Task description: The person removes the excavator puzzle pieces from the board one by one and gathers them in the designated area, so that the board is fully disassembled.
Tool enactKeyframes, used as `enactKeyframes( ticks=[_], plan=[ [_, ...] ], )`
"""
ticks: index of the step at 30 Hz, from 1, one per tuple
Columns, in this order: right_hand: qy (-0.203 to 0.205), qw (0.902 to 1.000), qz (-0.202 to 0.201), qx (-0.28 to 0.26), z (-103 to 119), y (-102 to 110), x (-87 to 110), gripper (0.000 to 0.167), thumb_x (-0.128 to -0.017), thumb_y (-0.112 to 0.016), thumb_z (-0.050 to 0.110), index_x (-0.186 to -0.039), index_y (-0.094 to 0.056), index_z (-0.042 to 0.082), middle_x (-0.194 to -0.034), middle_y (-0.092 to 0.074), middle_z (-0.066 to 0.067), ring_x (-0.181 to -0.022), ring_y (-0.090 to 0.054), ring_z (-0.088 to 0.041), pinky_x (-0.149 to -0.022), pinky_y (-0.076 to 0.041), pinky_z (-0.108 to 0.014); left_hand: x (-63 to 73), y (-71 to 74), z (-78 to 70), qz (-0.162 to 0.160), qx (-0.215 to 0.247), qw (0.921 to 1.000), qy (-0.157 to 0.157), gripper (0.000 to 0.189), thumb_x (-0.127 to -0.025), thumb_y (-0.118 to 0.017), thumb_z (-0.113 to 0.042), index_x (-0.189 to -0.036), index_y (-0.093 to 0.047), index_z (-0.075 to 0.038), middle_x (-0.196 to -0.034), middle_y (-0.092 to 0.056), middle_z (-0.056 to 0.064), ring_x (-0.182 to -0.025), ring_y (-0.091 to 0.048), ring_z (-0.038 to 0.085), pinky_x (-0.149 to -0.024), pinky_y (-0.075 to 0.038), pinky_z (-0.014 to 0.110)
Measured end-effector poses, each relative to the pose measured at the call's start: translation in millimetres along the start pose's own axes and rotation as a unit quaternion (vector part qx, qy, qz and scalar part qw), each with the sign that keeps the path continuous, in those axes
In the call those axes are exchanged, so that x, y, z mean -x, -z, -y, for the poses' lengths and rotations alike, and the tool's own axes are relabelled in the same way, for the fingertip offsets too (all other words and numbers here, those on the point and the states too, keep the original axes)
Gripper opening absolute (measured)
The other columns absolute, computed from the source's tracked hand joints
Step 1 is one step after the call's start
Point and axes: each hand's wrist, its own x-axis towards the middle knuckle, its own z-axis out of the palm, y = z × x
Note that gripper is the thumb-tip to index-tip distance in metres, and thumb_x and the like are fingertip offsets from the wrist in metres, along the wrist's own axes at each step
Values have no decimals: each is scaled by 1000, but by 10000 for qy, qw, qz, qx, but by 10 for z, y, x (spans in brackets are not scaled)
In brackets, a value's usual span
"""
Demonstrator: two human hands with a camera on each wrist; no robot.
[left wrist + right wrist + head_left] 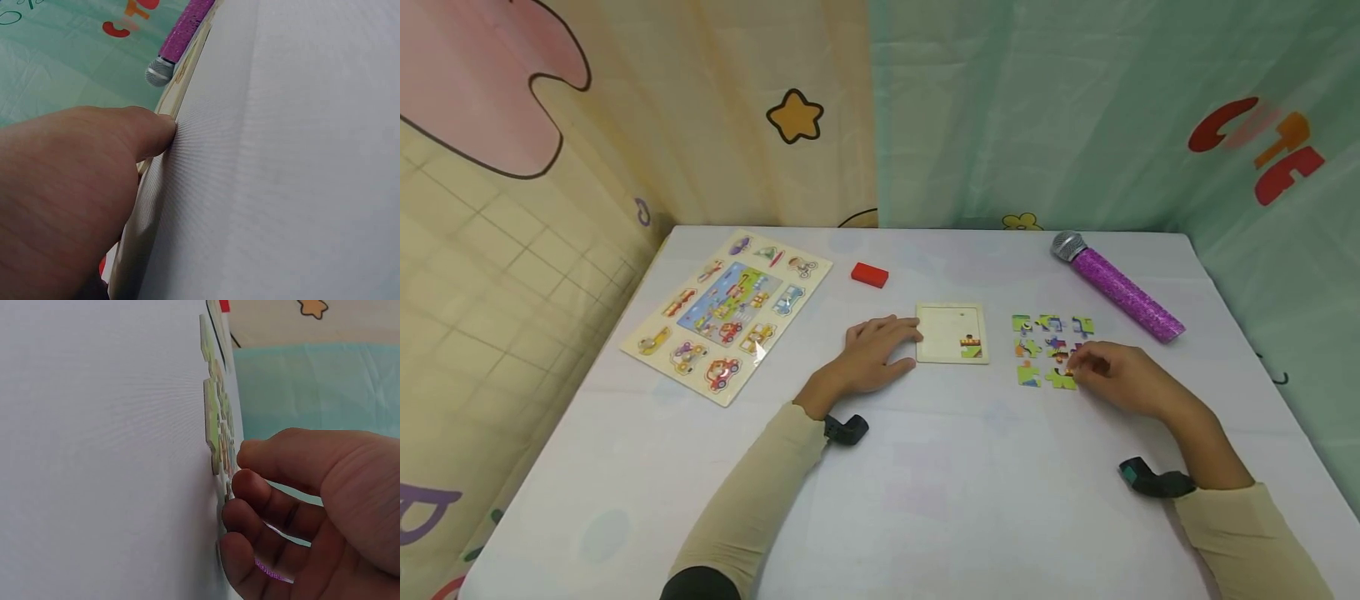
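A small square puzzle board lies mid-table, with a coloured section in its lower right corner. My left hand rests beside it, fingers stretched to the board's left edge; in the left wrist view the thumb lies by the wooden edge. Loose puzzle pieces sit in rows right of the board. Over their right side is my right hand, which hides some of them. In the right wrist view its fingers are bent near the pieces, with a gap between thumb and index finger and no piece visible there.
A large picture board with vehicle pieces lies at the left. Behind the small board is a red block. A glittery purple microphone lies at the back right. Curtains hang behind the table.
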Motion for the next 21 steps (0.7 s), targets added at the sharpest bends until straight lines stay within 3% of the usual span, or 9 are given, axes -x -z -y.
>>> enactKeyframes(
  ticks=[3,8,16,21],
  plan=[
    [64,10000,-50,-56,65,37,-49,10,-95,-69,6,-106,-70,8,-92,-64,-1,-87,-56,-21,-72,-49,-28,1,-7,10,-9,8,10000,-14,44,-102,-59,-37,-144,-52,-28,-162,-32,-10,-150,-18,21,-112,-14,52],
    [593,9982,50,-115,302,58,-297,14,-95,-70,5,-109,-70,5,-90,-64,1,-84,-56,-19,-71,-50,-31,-5,-10,21,-4,3,10000,-12,43,-102,-59,-37,-144,-52,-28,-162,-32,-10,-150,-18,21,-112,-15,52],
    [1060,9900,923,-132,682,-153,-947,31,-92,-75,11,-121,-67,2,-103,-65,-5,-97,-59,-24,-84,-50,-44,-3,22,19,12,-48,10000,35,43,-102,-59,-37,-144,-52,-29,-162,-31,-11,-150,-18,21,-112,-15,52],
    [1065,9866,1220,188,740,-323,-1169,40,-85,-82,12,-123,-70,4,-102,-60,-6,-94,-54,-24,-85,-47,-42,-6,-4,26,60,-42,10000,19,43,-102,-58,-38,-144,-53,-29,-162,-31,-10,-151,-17,21,-112,-15,52]
  ],
)
